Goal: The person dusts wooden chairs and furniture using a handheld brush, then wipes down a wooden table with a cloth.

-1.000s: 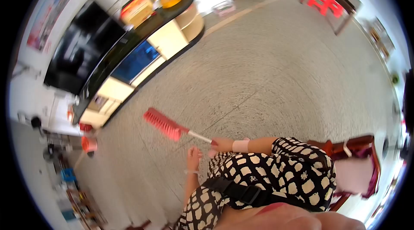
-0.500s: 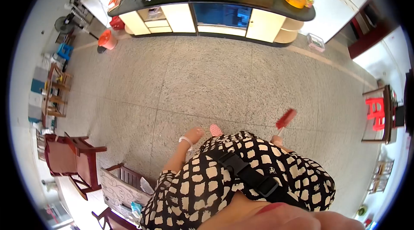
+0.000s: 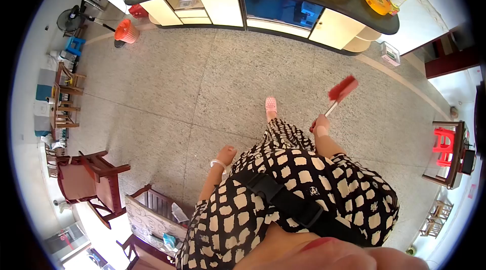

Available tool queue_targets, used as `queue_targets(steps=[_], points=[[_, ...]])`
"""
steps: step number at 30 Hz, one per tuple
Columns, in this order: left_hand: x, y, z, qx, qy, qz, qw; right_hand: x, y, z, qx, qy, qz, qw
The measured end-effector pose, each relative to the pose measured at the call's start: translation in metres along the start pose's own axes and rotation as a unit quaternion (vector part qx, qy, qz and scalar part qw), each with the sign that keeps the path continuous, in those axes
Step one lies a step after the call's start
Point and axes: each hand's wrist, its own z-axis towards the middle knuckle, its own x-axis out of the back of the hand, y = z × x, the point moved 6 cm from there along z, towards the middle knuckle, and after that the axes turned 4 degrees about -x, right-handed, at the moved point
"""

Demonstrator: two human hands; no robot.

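My right hand (image 3: 320,125) is wrapped round the pale handle of a red-headed brush (image 3: 343,88), which points forward and to the right above the floor. The head looks flat and oblong; its bristles, if any, are too small to make out. My left hand (image 3: 229,155), with a white bracelet (image 3: 218,164) at the wrist, hangs beside my patterned clothes with its fingers curled in. Nothing shows in it. One foot in a pink shoe (image 3: 271,105) is forward on the speckled floor (image 3: 253,62).
Ahead stands a low cabinet (image 3: 221,9) with a dark top bearing a yellow round box (image 3: 377,1). An orange bin (image 3: 126,31) is at the far left. A wooden armchair (image 3: 98,176) and low table (image 3: 144,217) are at near left, red stools (image 3: 444,141) at right.
The pink shoe has stepped forward. My right hand has come forward with the brush, showing more handle and forearm. The view has shifted and turned a little.
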Motion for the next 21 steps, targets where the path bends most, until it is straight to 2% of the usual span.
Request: queue_targets(steps=[3, 4, 6, 7, 9, 11, 13, 14, 15, 16, 17, 18, 19, 20, 21], points=[[0.014, -0.036, 0.025, 0.117, 0.031, -0.138, 0.983, -0.052, -0.052, 0.044, 0.183, 0.049, -0.064, 0.980], [0.025, -0.042, 0.026, 0.182, 0.057, -0.225, 0.956, -0.073, -0.072, 0.059, 0.204, 0.036, -0.100, 0.973], [0.037, -0.043, 0.017, 0.306, 0.105, -0.391, 0.862, -0.109, -0.110, 0.100, 0.265, 0.037, -0.160, 0.950], [0.044, -0.039, 0.018, 0.348, 0.123, -0.409, 0.835, -0.132, -0.130, 0.118, 0.309, 0.049, -0.181, 0.932], [0.058, -0.031, 0.018, 0.426, 0.162, -0.438, 0.775, -0.171, -0.181, 0.097, 0.337, 0.057, -0.193, 0.920], [0.068, -0.017, 0.024, 0.423, 0.193, -0.466, 0.753, -0.214, -0.224, 0.053, 0.267, -0.006, -0.209, 0.941], [0.073, -0.002, 0.036, 0.413, 0.216, -0.517, 0.718, -0.261, -0.244, 0.089, 0.325, 0.028, -0.261, 0.909], [0.037, -0.045, 0.049, 0.365, 0.183, -0.588, 0.698, -0.281, -0.248, 0.081, 0.288, -0.005, -0.252, 0.924], [0.047, -0.042, 0.054, 0.314, 0.161, -0.449, 0.821, -0.302, -0.251, 0.052, 0.249, -0.037, -0.242, 0.937], [0.057, -0.033, 0.061, 0.251, 0.131, -0.293, 0.913, -0.322, -0.243, 0.031, 0.208, -0.068, -0.230, 0.948], [0.066, -0.021, 0.071, 0.177, 0.095, -0.126, 0.971, -0.344, -0.234, 0.020, 0.231, -0.094, -0.256, 0.934], [0.073, -0.009, 0.079, 0.094, 0.052, 0.048, 0.993, -0.363, -0.221, 0.008, 0.251, -0.118, -0.280, 0.919], [0.073, -0.008, 0.086, 0.126, -0.050, 0.092, 0.986, -0.373, -0.211, -0.025, 0.224, -0.149, -0.299, 0.916], [0.064, -0.025, 0.089, 0.105, -0.061, 0.104, 0.987, -0.378, -0.200, -0.058, 0.196, -0.177, -0.314, 0.912], [0.039, -0.068, 0.092, 0.066, -0.053, 0.103, 0.991, -0.387, -0.185, -0.073, 0.212, -0.212, -0.348, 0.888]])
